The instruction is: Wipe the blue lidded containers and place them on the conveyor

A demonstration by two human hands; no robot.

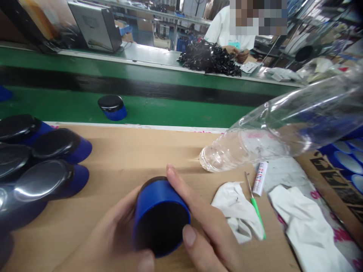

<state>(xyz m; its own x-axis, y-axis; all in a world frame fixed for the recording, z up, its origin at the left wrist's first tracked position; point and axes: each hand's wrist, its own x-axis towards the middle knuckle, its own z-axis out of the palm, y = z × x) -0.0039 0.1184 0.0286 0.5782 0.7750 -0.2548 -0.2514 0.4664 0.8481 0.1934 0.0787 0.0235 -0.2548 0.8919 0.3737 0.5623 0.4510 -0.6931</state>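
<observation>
Between my two hands is a blue cup-shaped housing (161, 200), tilted so that its dark round end faces me. My left hand (113, 230) wraps its left side, with the thumb at the lower edge. From the right, my right hand (210, 226) grips it, the index finger along the top and the thumb at the rim. To the left stand several like housings (45, 177) with glossy black slanted tops. White cloth (238, 211) lies right of my right hand, beside a thin green-handled tool (256, 211) and a white paint marker (260, 178).
A large clear plastic bottle (255, 132) leans in from the right. A cardboard box (323, 170) at right holds several blue housings. One blue housing (112, 107) sits on the green belt (170, 109). Across it, a person in white (218, 28) works by a black pile of parts (210, 56).
</observation>
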